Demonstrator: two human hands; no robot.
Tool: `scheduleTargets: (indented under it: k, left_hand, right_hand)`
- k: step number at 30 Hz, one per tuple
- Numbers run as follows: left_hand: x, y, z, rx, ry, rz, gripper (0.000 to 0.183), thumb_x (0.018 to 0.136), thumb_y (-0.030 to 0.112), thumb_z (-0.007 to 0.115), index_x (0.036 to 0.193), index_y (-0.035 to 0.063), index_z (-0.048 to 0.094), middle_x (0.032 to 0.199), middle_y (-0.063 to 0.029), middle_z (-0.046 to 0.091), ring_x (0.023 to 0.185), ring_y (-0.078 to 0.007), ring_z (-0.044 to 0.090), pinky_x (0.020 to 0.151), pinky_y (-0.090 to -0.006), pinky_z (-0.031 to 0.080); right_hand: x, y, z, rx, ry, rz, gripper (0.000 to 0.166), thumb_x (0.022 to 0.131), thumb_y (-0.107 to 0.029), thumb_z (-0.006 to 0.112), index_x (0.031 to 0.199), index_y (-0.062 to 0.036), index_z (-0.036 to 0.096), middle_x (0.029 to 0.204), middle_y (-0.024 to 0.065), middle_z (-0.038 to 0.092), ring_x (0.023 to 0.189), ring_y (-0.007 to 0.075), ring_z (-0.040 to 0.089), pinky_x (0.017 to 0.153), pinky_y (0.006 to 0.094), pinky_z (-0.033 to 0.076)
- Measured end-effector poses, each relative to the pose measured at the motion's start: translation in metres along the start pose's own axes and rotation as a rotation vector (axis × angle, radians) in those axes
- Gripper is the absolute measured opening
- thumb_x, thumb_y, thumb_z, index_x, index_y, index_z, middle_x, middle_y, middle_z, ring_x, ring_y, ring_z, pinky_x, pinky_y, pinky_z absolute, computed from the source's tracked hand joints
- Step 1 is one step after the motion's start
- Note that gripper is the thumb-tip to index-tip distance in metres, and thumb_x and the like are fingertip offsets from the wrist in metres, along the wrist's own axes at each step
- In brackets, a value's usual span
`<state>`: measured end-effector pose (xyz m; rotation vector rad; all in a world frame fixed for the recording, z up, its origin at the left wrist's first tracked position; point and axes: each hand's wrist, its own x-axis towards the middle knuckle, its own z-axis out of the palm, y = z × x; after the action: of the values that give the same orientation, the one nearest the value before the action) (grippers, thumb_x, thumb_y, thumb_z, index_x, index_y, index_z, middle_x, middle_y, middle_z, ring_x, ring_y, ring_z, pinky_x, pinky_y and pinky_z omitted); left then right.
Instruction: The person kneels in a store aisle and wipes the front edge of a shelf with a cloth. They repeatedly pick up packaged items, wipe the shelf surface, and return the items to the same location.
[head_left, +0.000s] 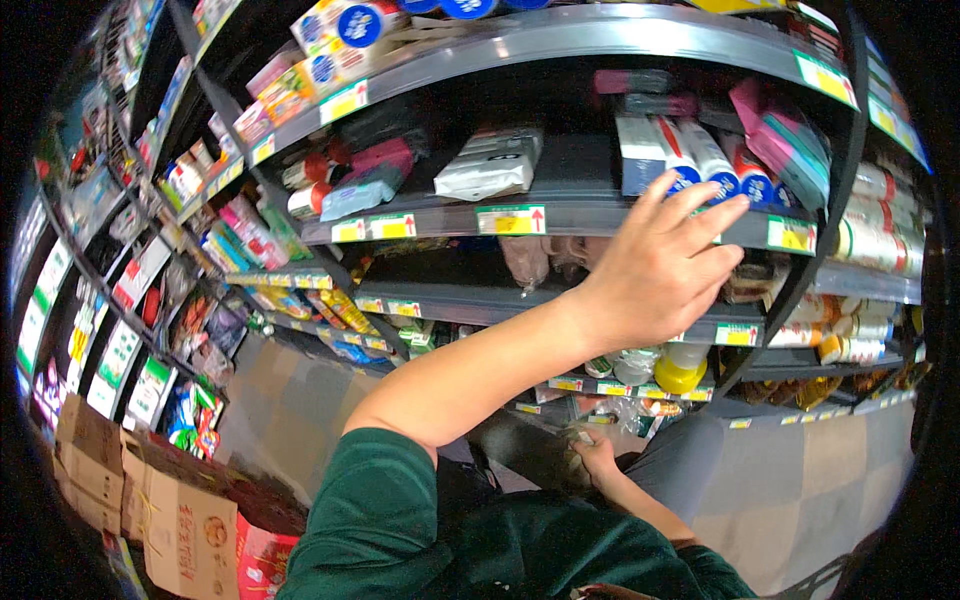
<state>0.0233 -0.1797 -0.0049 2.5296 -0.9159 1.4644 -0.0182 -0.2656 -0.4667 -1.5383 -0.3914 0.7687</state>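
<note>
My left hand (671, 262) is raised across the front of the shelving with its fingers spread and nothing in its grip. Its fingertips overlap several white rolls (709, 154) with round blue ends (721, 186) on the middle shelf (577, 217); whether they touch cannot be told. Left of the rolls stands a white box (640, 154), and a pink and teal packet (787, 146) leans at their right. Low by my legs, my right hand (598, 456) has its fingers curled beside a blurred greyish-brown thing (576, 469). Its grip is unclear.
A white soft packet (491, 165) and a light blue packet (365, 187) lie further left. Price labels (511, 220) line the shelf edges. Below is a yellow-based container (681, 369). Cardboard boxes (184, 529) sit at lower left, near the tiled floor (285, 405). Dark uprights (844, 157) divide the shelving.
</note>
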Motion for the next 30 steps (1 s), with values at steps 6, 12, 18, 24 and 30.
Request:
scheduleTargets:
  k: [6,12,18,24,30]
  left_hand:
    - [0.026,-0.013,0.025,0.011,0.086,0.007,0.033,0.079,0.015,0.068,0.110,0.0062,0.065,0.141,-0.0203,0.046,0.126,-0.0416,0.045,0.107,-0.0590,0.033]
    - [0.056,-0.023,0.067,0.081,0.119,0.009,0.047,0.078,0.026,0.069,0.119,0.0053,0.061,0.140,-0.0229,0.044,0.128,-0.0413,0.041,0.107,-0.0627,0.028]
    - [0.061,-0.031,0.083,0.071,0.043,-0.146,0.058,0.076,0.035,0.073,0.124,0.0071,0.058,0.127,-0.0197,0.050,0.116,-0.0377,0.045,0.104,-0.0625,0.030]
    - [0.074,-0.035,0.086,0.230,0.067,-0.124,0.056,0.075,0.034,0.073,0.122,0.0084,0.058,0.115,-0.0170,0.052,0.114,-0.0355,0.045,0.104,-0.0602,0.031]
    - [0.087,-0.048,0.086,0.223,0.003,-0.064,0.066,0.079,0.035,0.068,0.138,0.0126,0.049,0.139,-0.0141,0.050,0.131,-0.0355,0.042,0.111,-0.0632,0.024]
  right_hand:
    - [-0.005,-0.017,-0.003,0.087,-0.058,0.190,0.026,0.085,-0.004,0.068,0.111,0.0008,0.067,0.095,0.0048,0.070,0.083,0.0143,0.062,0.074,0.0296,0.049]
    - [0.007,0.001,-0.001,0.133,-0.014,0.127,0.021,0.086,-0.005,0.068,0.106,0.0007,0.069,0.091,0.0034,0.069,0.079,0.0134,0.060,0.071,0.0307,0.048]
    - [0.020,0.024,-0.006,0.047,0.039,0.017,0.018,0.085,-0.005,0.069,0.102,0.0016,0.069,0.089,0.0041,0.069,0.078,0.0144,0.060,0.073,0.0311,0.048]
    - [0.011,0.005,0.001,-0.086,0.030,0.053,0.027,0.084,-0.007,0.070,0.110,0.0007,0.067,0.092,0.0071,0.069,0.080,0.0151,0.061,0.072,0.0321,0.050]
    - [0.010,0.002,0.014,-0.249,0.065,0.020,0.040,0.083,-0.016,0.073,0.120,-0.0020,0.065,0.102,0.0113,0.071,0.090,0.0202,0.067,0.080,0.0340,0.053]
